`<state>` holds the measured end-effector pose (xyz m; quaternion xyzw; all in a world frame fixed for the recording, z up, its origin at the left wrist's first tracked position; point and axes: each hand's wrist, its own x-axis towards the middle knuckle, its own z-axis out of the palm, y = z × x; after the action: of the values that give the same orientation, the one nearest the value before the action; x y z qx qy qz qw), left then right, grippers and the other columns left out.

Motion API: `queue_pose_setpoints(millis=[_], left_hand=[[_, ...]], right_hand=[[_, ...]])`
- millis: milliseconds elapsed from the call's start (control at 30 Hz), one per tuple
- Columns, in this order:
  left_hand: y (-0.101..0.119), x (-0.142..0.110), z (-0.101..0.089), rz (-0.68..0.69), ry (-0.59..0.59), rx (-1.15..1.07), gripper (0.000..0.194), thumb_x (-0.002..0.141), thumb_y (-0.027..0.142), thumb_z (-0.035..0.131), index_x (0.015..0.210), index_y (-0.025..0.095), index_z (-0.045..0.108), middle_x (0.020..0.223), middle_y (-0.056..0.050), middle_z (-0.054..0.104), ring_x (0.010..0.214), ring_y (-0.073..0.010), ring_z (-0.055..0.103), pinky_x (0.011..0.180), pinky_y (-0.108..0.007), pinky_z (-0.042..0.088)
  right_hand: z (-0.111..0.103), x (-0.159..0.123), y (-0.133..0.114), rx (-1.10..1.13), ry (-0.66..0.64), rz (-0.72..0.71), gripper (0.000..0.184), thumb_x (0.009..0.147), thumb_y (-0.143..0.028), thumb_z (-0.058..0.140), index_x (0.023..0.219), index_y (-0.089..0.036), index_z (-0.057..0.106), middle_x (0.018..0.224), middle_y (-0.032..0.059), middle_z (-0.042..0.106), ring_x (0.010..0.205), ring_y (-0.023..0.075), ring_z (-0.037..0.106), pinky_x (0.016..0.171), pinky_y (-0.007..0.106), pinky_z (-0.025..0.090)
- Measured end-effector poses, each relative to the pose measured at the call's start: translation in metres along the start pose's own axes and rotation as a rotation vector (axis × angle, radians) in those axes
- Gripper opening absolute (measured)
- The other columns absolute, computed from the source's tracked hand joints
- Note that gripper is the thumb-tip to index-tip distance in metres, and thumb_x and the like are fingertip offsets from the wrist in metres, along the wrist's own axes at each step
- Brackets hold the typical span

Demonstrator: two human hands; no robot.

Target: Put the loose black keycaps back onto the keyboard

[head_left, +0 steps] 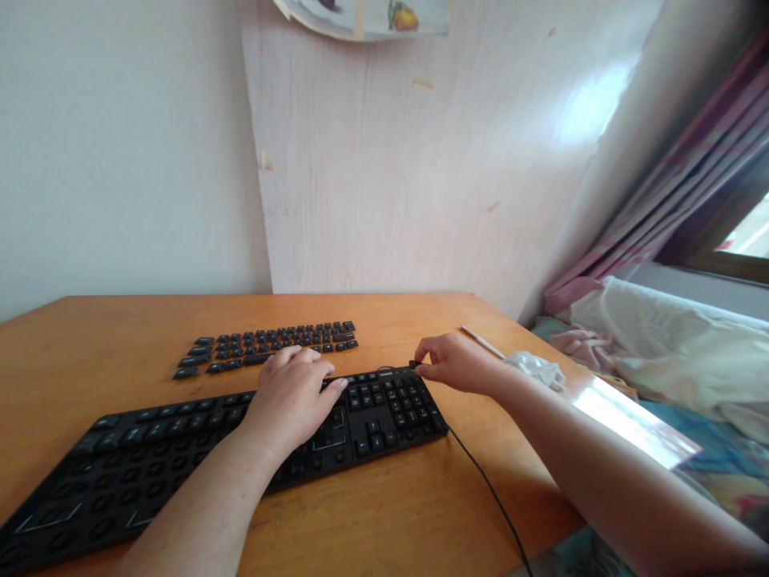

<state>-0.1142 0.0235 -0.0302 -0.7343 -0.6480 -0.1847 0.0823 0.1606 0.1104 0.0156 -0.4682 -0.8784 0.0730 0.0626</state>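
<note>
A black keyboard [378,425] lies slantwise on the desk. Many sockets on its left and middle parts are bare, while the number pad and arrow keys still carry their caps. My left hand [294,393] rests palm down over the keyboard's middle, thumb apart from the fingers, holding nothing. At the keyboard's far right corner, my right hand [453,363] pinches a small black keycap [413,365] between thumb and forefinger; the fingers partly cover it. Behind the keyboard, loose keycaps [258,347] are laid out in rows.
A black cable [489,485] runs off the desk's [336,529] front edge. Right of my right hand lie a thin white stick [482,341] and crumpled white tissue [537,369]. Bedding [661,344] is piled beyond the desk's right edge. A wall [384,200] stands behind.
</note>
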Motion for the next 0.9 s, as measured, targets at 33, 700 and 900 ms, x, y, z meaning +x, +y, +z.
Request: queue_pose_setpoints(millis=[33,700,900], left_hand=[[0.0,0.0,0.0,0.0,0.0,-0.005,0.036,0.089,0.051,0.054,0.097,0.023,0.076,0.112,-0.009,0.07,0.113,-0.0296,0.054,0.104,-0.048,0.036],[0.006,-0.001,-0.001,-0.027,0.037,-0.04,0.034,0.087,0.05,0.057,0.098,0.024,0.076,0.111,-0.008,0.069,0.116,-0.0308,0.052,0.106,-0.049,0.035],[0.006,-0.001,-0.001,-0.022,0.041,-0.032,0.033,0.087,0.05,0.058,0.098,0.024,0.076,0.112,-0.008,0.069,0.115,-0.0302,0.052,0.105,-0.048,0.036]], right_hand=[[-0.003,-0.007,-0.005,0.036,-0.006,-0.064,0.023,0.083,-0.038,0.061,0.099,-0.023,0.071,0.078,0.0003,0.068,0.066,0.0133,0.056,0.057,0.025,0.033],[0.003,-0.058,-0.045,0.015,-0.125,-0.328,0.015,0.082,-0.025,0.062,0.096,-0.022,0.067,0.087,-0.0006,0.067,0.075,0.0135,0.056,0.064,0.024,0.033],[0.005,-0.06,-0.045,0.047,-0.113,-0.332,0.016,0.083,-0.026,0.062,0.099,-0.022,0.066,0.088,-0.0004,0.067,0.074,0.0131,0.056,0.064,0.024,0.034]])
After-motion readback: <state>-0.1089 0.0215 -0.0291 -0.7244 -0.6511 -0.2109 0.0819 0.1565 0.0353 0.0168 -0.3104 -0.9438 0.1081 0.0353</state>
